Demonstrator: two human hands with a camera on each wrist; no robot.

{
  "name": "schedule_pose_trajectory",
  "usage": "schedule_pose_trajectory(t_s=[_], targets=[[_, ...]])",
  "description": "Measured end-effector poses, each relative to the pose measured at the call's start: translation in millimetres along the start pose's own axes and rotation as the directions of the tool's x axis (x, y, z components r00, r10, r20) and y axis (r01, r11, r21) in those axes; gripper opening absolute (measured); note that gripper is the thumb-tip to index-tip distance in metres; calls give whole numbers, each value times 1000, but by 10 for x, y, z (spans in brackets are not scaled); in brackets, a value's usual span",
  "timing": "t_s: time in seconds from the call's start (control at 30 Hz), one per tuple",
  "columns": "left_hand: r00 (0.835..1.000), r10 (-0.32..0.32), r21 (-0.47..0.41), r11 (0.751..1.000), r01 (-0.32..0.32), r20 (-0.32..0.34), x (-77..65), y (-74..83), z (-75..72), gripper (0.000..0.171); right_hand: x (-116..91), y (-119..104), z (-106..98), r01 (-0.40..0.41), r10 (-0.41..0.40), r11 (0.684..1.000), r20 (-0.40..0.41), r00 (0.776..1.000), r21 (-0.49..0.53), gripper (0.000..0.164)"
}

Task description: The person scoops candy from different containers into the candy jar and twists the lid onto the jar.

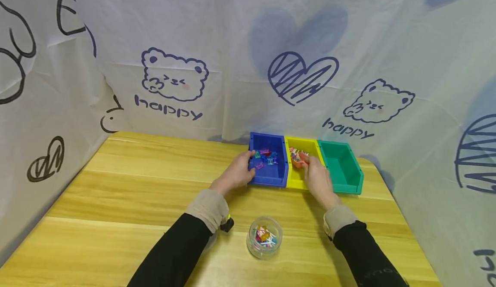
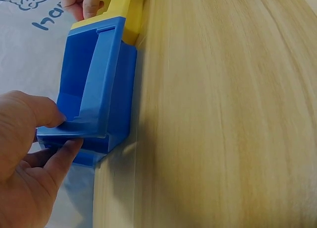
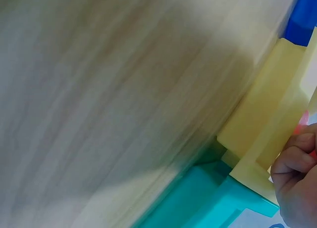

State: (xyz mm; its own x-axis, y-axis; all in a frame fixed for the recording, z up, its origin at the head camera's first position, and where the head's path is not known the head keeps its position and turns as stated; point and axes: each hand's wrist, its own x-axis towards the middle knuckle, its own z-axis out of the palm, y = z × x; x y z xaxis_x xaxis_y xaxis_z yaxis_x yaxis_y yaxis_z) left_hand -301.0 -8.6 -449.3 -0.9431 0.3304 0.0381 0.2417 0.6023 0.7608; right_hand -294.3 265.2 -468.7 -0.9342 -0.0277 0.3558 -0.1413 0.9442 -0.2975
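Observation:
My left hand (image 1: 238, 171) grips the left rim of the blue bin (image 2: 94, 79), thumb over the edge and fingers underneath. Small clear coloured pieces (image 1: 267, 157) in blue, pink and teal lie in that bin. Over the adjoining yellow bin (image 1: 296, 177), my right hand (image 1: 317, 177) holds a pinkish-red scoop (image 1: 296, 162) by its near end. White and coloured striped pieces (image 1: 296, 152) sit around the scoop's far end. In the right wrist view, the curled fingers (image 3: 292, 161) hide most of the scoop.
A green bin (image 1: 342, 166) adjoins the yellow one on the right. Nearer me stands a clear round jar (image 1: 265, 252) with lollipops and other small pieces. Another clear object (image 1: 211, 242) is partly hidden by the left sleeve. A drawn-on white sheet (image 1: 232, 63) hangs behind the wooden table (image 1: 128, 183).

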Motion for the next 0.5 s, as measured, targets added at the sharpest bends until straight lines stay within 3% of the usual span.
schedule_pose_trajectory(t_s=[0.3, 0.4, 0.5], targets=[[1000, -13, 4, 1000, 13, 19, 5, 1, 9, 63, 44, -20, -48, -16, 18, 1000, 86, 996, -26, 21], [1000, -10, -1, 1000, 10, 10, 4, -1, 2, 63, 97, -44, -95, -24, 33, 998, 164, 986, -60, 17], [1000, 2, -2, 1000, -2, 6, 1, -2, 1, 62, 137, -67, -132, -58, 83, 993, 256, 963, -105, 26]])
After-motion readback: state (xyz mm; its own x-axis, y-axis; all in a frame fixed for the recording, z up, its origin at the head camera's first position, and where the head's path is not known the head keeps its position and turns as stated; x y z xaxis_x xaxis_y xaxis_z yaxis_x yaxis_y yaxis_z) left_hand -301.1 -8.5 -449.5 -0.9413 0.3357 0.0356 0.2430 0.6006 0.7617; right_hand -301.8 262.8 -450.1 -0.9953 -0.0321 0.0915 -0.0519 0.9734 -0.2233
